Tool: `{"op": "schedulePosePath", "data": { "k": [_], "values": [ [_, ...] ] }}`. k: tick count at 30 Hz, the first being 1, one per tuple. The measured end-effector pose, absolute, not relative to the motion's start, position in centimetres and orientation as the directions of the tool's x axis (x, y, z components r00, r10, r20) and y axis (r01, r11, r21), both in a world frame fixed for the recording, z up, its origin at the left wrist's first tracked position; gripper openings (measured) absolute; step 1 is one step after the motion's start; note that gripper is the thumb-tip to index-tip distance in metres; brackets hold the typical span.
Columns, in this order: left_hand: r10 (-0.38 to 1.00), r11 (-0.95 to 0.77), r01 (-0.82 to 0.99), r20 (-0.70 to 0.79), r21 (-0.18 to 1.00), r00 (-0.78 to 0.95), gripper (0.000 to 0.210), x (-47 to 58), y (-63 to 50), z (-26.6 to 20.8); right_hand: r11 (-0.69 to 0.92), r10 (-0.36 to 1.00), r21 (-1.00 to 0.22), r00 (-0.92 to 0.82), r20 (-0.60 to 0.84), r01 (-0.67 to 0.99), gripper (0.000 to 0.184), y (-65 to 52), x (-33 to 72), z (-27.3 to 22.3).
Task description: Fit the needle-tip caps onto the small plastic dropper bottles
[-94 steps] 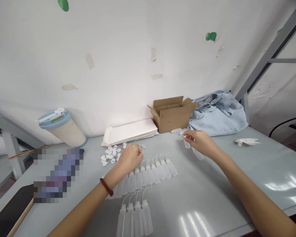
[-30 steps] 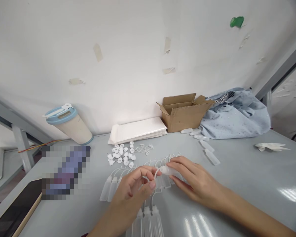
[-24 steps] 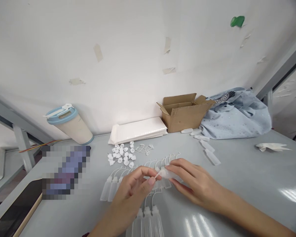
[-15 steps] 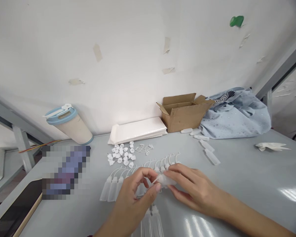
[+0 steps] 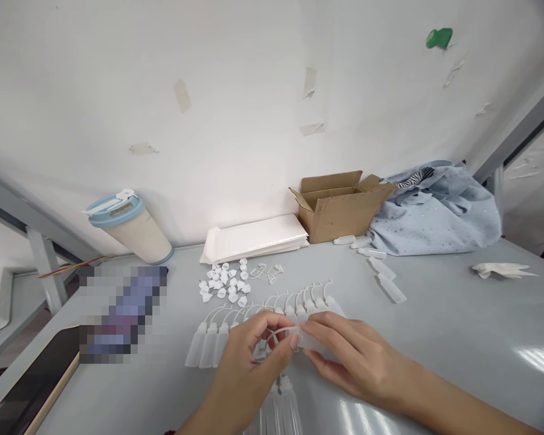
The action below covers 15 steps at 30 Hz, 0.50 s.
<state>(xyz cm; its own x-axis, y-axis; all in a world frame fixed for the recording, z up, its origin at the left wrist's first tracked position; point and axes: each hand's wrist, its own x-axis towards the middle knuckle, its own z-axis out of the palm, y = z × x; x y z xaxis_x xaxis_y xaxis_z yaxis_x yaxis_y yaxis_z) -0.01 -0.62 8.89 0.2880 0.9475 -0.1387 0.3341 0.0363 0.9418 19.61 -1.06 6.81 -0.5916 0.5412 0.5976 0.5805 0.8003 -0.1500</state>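
Pinching thin strap, left hand; right hand clamped on bottle, mostly hidden; nearer bottles cut off below.

No lettering, number or brand can be read. The bluish item on the worktop is pixelated beyond reading.

Likely a small workshop or packing corner. The hands are over a plain grey surface, with rows of matching plastic bottles around them. Just beyond the hands lies a heap of white caps; farther back, an open cardboard box sits near a scuffed white wall bearing tape scraps. Grey metal bars rise well to the right of the hands.
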Motion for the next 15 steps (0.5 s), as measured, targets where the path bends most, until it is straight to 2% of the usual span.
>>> {"op": "schedulePosePath", "data": {
  "k": [4, 6, 8, 10, 13, 15],
  "values": [
    [0.948, -0.035, 0.34, -0.076, 0.94, 0.308, 0.018, 0.32, -0.76, 8.62, 0.833, 0.453, -0.02, -0.662, 0.597, 0.553, 0.021, -0.9, 19.41, 6.81],
    [0.952, -0.054, 0.346, -0.056, 0.937, 0.3, 0.015, 0.42, -0.87, 8.48, 0.837, 0.459, -0.056, -0.641, 0.616, 0.545, 0.023, -0.91, 19.29, 6.73],
    [0.953, -0.079, 0.348, -0.032, 0.934, 0.302, 0.011, 0.39, -0.97, 8.39, 0.826, 0.531, -0.222, -0.58, 0.618, 0.519, 0.025, -1.02, 19.18, 6.7],
    [0.945, -0.147, 0.343, 0.029, 0.928, 0.325, 0.008, 0.26, -1.01, 8.29, 0.762, 0.648, -0.468, -0.507, 0.569, 0.448, 0.029, -1.19, 19.09, 6.83],
    [0.91, -0.33, 0.361, 0.192, 0.872, 0.367, 0.007, 0.02, -0.99, 8.06, 0.507, 0.831, -0.801, -0.425, 0.358, 0.318, 0.026, -1.4, 19.0, 7.31],
    [0.863, -0.481, 0.397, 0.341, 0.782, 0.373, 0.01, -0.08, -0.94, 7.84, 0.279, 0.896, -0.932, -0.411, 0.167, 0.23, 0.023, -1.41, 18.96, 7.67]
  ]
}}
